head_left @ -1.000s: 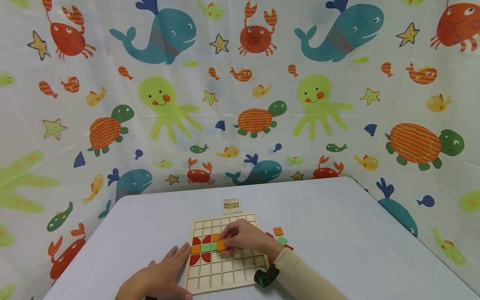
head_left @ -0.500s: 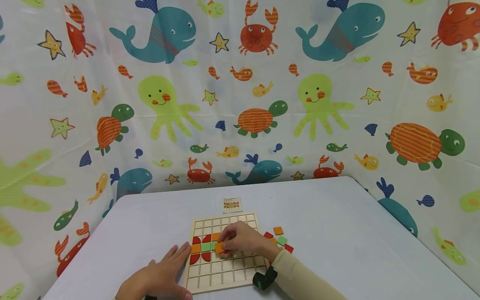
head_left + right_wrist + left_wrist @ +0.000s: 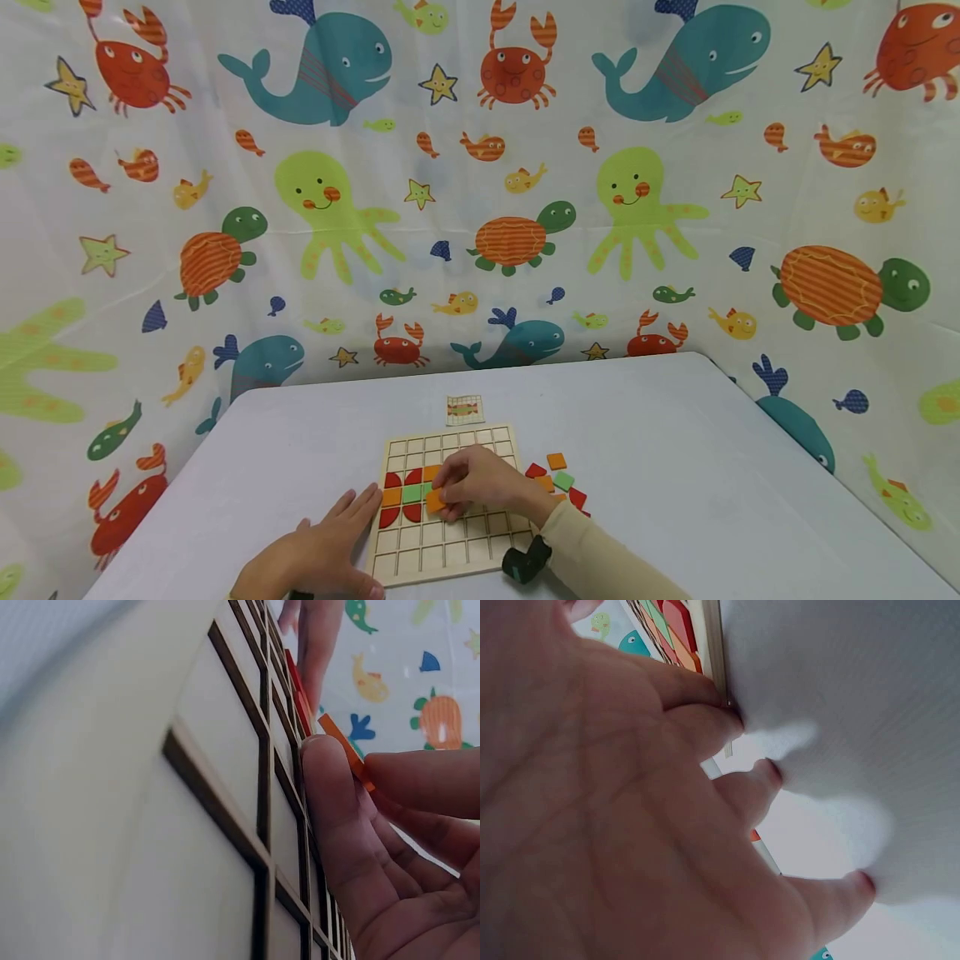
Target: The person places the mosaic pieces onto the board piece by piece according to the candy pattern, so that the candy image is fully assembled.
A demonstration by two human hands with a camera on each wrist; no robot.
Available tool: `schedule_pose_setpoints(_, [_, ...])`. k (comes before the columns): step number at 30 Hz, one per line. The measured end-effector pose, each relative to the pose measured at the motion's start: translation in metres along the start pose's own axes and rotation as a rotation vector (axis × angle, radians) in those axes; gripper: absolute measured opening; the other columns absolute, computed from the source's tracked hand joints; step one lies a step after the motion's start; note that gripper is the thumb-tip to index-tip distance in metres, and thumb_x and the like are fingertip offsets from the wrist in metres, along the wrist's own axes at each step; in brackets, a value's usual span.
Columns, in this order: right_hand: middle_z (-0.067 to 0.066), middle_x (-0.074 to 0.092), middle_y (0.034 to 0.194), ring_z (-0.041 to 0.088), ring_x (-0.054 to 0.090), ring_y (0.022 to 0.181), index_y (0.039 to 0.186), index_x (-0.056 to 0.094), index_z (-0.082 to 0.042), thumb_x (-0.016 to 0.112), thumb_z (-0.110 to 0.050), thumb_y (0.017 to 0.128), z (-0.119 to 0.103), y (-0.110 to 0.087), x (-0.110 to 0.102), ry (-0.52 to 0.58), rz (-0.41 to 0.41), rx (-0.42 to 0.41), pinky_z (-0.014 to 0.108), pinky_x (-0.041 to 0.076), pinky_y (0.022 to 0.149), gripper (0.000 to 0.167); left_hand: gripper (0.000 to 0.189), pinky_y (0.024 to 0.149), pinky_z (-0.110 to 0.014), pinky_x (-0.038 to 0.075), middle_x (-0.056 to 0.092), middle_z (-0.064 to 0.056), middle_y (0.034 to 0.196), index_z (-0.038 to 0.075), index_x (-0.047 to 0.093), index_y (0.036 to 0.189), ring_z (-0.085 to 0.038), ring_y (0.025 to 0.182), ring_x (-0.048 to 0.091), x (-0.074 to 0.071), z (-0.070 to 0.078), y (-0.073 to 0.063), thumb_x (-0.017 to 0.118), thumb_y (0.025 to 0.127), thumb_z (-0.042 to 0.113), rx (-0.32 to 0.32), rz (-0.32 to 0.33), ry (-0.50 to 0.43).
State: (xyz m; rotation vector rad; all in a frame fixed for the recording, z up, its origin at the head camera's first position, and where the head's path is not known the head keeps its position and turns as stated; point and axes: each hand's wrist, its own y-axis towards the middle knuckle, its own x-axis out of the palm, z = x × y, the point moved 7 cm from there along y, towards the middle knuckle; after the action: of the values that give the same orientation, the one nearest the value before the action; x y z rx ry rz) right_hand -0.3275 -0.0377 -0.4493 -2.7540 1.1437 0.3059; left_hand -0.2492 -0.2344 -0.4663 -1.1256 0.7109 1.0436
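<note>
A wooden grid board (image 3: 450,558) lies on the table with red, orange and green tiles in some of its left squares. My right hand (image 3: 483,481) is over the middle of the board and pinches an orange square tile (image 3: 436,501) between thumb and finger. In the right wrist view that orange tile (image 3: 346,752) is tilted, just above the grid. My left hand (image 3: 322,546) rests flat beside the board's left edge, fingers spread, fingertips touching the frame. The left wrist view shows its palm and fingers (image 3: 697,724) against the board's side.
A small pattern card (image 3: 465,410) lies behind the board. Several loose tiles, among them a green one (image 3: 563,481) and an orange one (image 3: 557,461), are scattered to its right. A printed curtain (image 3: 480,208) hangs behind the white table (image 3: 675,467).
My right hand has shifted slightly left and toward me with the orange tile, uncovering more loose tiles on the right. The left hand stays in place.
</note>
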Motion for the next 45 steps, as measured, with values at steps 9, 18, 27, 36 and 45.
schedule_pose_setpoints(9, [0.011,0.072,0.081,0.018,0.070,0.061,0.098,0.075,-0.002,0.073,0.004,0.098,-0.001,-0.002,0.006,-0.008,0.020,-0.007,0.026,0.062,0.062,0.006,0.128,0.105,-0.092,0.012,0.033,-0.014,0.172,0.012,0.040,0.166,-0.051,0.157,0.019,-0.002,0.003,-0.003,0.098,0.061,0.055,0.000,0.001,0.009])
schedule_pose_setpoints(18, [0.009,0.071,0.079,0.017,0.068,0.059,0.094,0.074,-0.002,0.075,0.001,0.098,0.001,-0.001,0.009,-0.039,0.045,0.002,0.026,0.061,0.060,0.005,0.127,0.104,-0.092,0.012,0.034,-0.014,0.172,0.012,0.040,0.166,-0.052,0.156,0.020,-0.002,0.004,-0.005,0.097,0.061,0.055,0.000,0.005,0.012])
schedule_pose_setpoints(27, [0.008,0.069,0.077,0.017,0.067,0.058,0.092,0.073,-0.001,0.077,0.000,0.097,0.002,-0.002,0.011,-0.035,0.066,0.001,0.027,0.060,0.057,0.006,0.127,0.105,-0.092,0.012,0.034,-0.015,0.172,0.012,0.040,0.166,-0.052,0.157,0.019,-0.002,0.005,-0.006,0.097,0.061,0.055,-0.001,0.007,0.011])
schedule_pose_setpoints(36, [0.007,0.069,0.076,0.017,0.066,0.058,0.090,0.073,-0.003,0.077,0.000,0.097,0.003,-0.003,0.011,-0.060,0.090,0.000,0.026,0.059,0.057,0.008,0.127,0.105,-0.092,0.012,0.034,-0.015,0.172,0.012,0.040,0.166,-0.052,0.156,0.020,-0.002,0.005,-0.005,0.097,0.061,0.057,0.002,0.009,0.015])
schedule_pose_setpoints(45, [0.005,0.069,0.076,0.015,0.066,0.058,0.088,0.073,-0.005,0.078,-0.002,0.097,0.005,-0.002,0.013,-0.088,0.100,-0.011,0.025,0.059,0.056,0.010,0.127,0.104,-0.092,0.012,0.034,-0.015,0.171,0.012,0.041,0.165,-0.052,0.156,0.020,-0.002,0.004,-0.005,0.097,0.061,0.056,0.005,0.010,0.018])
